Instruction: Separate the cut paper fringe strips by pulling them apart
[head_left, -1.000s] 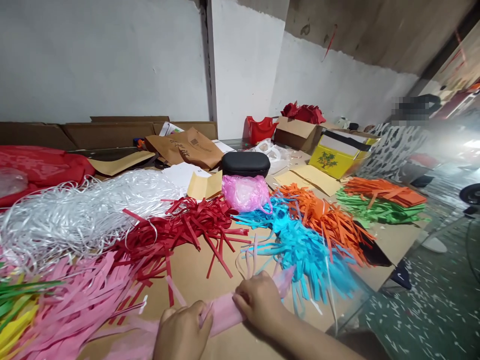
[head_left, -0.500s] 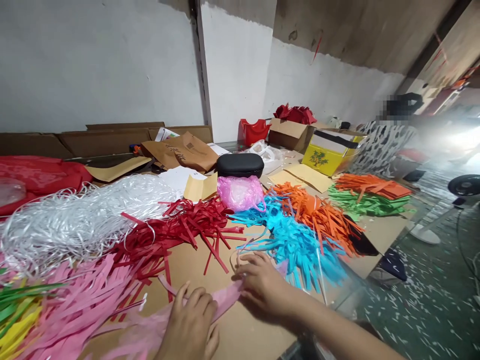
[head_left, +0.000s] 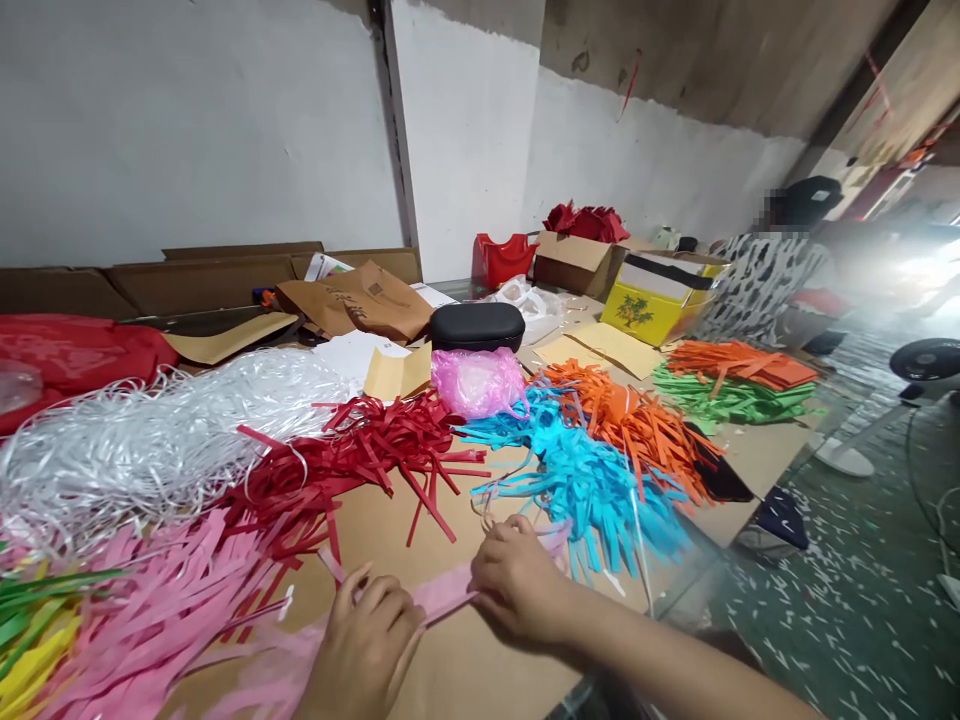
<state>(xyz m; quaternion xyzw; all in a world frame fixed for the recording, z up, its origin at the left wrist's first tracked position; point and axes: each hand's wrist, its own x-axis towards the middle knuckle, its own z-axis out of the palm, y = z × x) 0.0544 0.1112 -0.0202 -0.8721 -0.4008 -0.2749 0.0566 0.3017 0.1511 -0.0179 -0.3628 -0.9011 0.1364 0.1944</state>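
Note:
A flat pink strip [head_left: 445,594] is stretched low over the brown cardboard, between my two hands. My left hand [head_left: 369,635] has its bent fingers closed on the strip's left part. On the right, my right hand [head_left: 519,582] grips the strip with curled fingers, and a bit of pink shows past the knuckles. Thin pale cords [head_left: 491,508] loop just beyond that hand. Pink fringed strips [head_left: 161,590] are heaped left of my left hand. Red fringe [head_left: 337,460] spreads ahead of my hands, and blue fringe [head_left: 592,485] lies beyond my right hand. Both palms are hidden.
White stringy material [head_left: 172,430] is piled at the left. A pink plastic bag [head_left: 478,382] and a black case [head_left: 478,326] sit farther back. Orange fringe [head_left: 626,410] and a yellow box [head_left: 645,305] are at the right. A fan [head_left: 926,360] stands near a seated person [head_left: 769,280].
My left hand has shifted slightly left, its fingers more drawn in. My right-hand fingers have curled closer over the pink strip, and the strip between the hands lies flatter.

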